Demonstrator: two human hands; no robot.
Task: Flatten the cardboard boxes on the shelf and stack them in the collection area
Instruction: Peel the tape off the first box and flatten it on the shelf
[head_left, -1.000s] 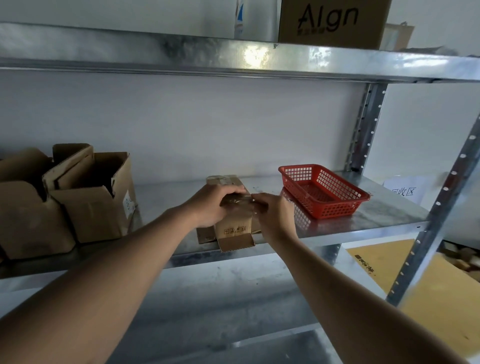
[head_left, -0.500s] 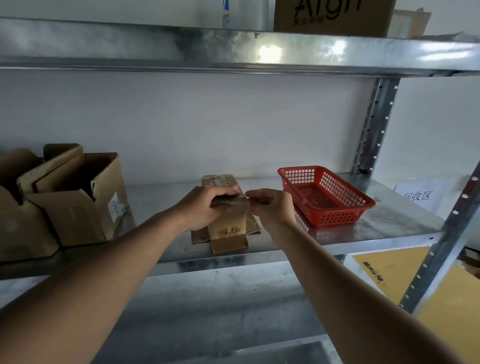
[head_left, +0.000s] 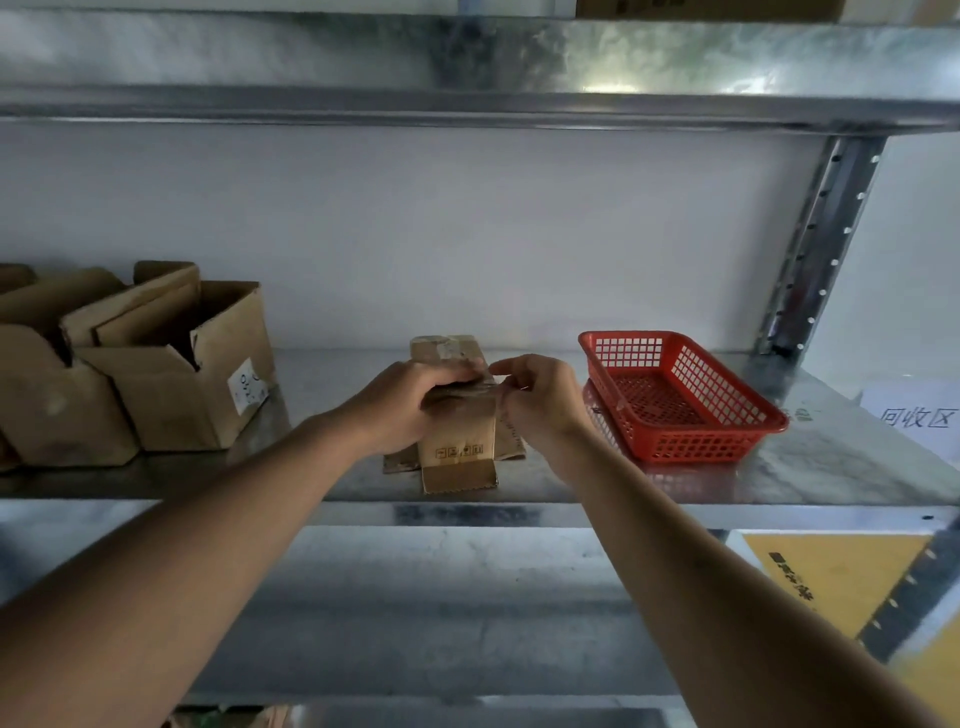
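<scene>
Head view looks down two bare forearms to the front edge of the metal shelf (head_left: 779, 483), where the small cardboard box (head_left: 457, 441) sits with its bottom flaps splayed on the steel, just left of the red plastic basket (head_left: 680, 395). Left hand (head_left: 410, 402) is wrapped over the box's top, fingers curled round it, likely pinning it steady. Right hand (head_left: 535, 400) pinches at a clear strip of tape (head_left: 491, 384) on the top seam, and my read is that peeling it frees the flaps so the box can collapse. Flattening is not yet done. Further left, two open cardboard boxes (head_left: 171, 364) wait well apart from the action, presumably next in line. Off to the right, a white paper sign (head_left: 917, 415) with printed characters probably marks the collection area, though the blur makes that uncertain.
</scene>
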